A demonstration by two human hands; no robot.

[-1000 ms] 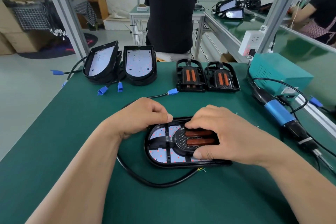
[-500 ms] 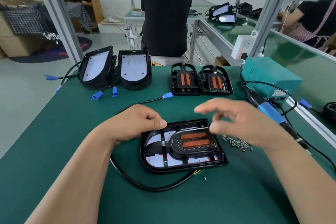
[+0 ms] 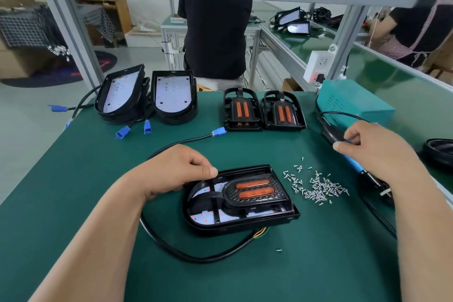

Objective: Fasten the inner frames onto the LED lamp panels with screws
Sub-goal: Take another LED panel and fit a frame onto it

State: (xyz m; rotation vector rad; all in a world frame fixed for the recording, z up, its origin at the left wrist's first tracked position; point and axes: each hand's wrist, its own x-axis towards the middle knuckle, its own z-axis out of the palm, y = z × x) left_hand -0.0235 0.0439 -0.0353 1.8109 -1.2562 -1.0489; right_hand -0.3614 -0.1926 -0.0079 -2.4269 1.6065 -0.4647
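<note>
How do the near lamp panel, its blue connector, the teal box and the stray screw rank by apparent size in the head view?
1. near lamp panel
2. teal box, farther off, so unsure
3. blue connector
4. stray screw

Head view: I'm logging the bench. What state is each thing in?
Lamp panel: flat on the mat, left hand holding its rim.
Inner frame: seated in the panel.
Screws: loose pile.
Screwdriver: right hand gripping it.
Spare frames: two, side by side.

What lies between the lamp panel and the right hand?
A scattered pile of screws on the green mat, between the lamp panel and the right hand gripping the electric screwdriver; head view.
</note>
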